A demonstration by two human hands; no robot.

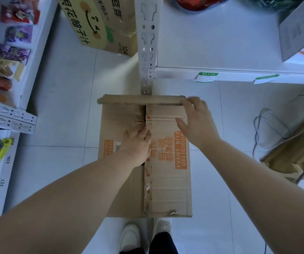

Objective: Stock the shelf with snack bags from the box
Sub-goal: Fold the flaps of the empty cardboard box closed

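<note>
Head view: the left grip [138, 143] lies flat, released, on the box [166, 189] seam. The right grip [195, 121], just beyond it, rests spread and released on the same box.

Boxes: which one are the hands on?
The brown box with orange print, by the feet: left hand at its centre seam, right hand on a flap. The yellow-printed box and grey box are untouched.

The pale tiled floor [55, 125] bears a brown cardboard box [166, 189], a printed carton [100, 24] and a looped cable [268, 129].
</note>
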